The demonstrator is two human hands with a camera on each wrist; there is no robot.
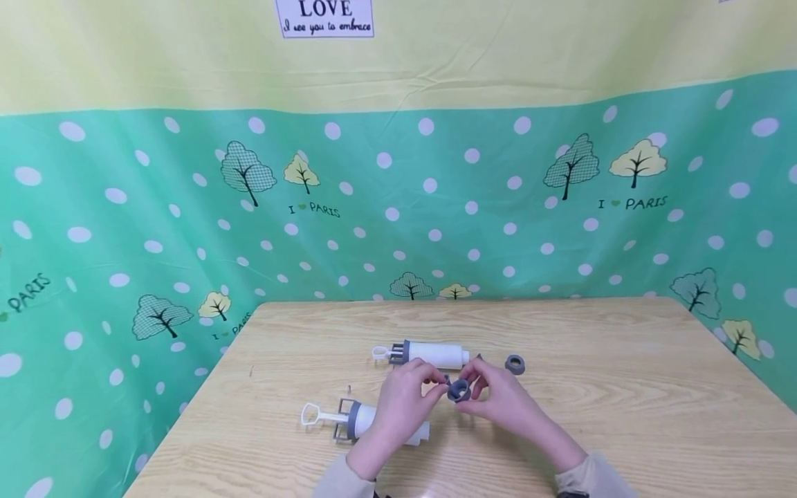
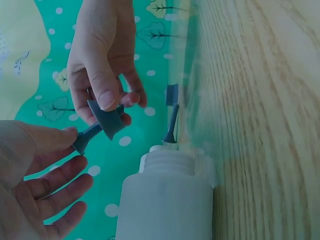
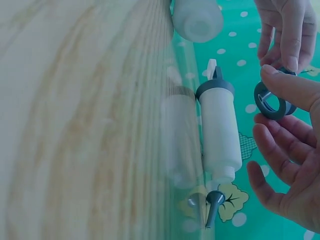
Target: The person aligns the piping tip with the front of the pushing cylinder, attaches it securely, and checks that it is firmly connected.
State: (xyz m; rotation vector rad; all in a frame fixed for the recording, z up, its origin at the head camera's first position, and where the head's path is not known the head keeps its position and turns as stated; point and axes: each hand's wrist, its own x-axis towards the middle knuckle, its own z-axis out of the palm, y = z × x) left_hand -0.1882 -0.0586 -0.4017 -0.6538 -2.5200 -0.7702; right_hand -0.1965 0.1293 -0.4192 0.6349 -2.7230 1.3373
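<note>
My left hand (image 1: pixel 401 398) pinches a small dark grey flared nozzle (image 2: pixel 89 136) between thumb and forefinger, its other fingers spread. My right hand (image 1: pixel 504 404) holds a dark grey threaded-looking ring cap (image 3: pixel 259 100) between thumb and fingers. The nozzle's narrow end meets the ring cap in the left wrist view. Below the left forearm lies a large white syringe (image 1: pixel 367 418) with a grey collar and a white loop handle, partly covered by that arm. Behind the hands lies a second white syringe (image 1: pixel 436 354), its spout pointing right.
Another dark grey nozzle (image 3: pixel 214 204) stands by the far syringe's spout. A second ring cap (image 1: pixel 515 371) lies on the wooden table (image 1: pixel 623 387) to the right of the hands. A green polka-dot cloth (image 1: pixel 398 187) hangs behind the table's back edge.
</note>
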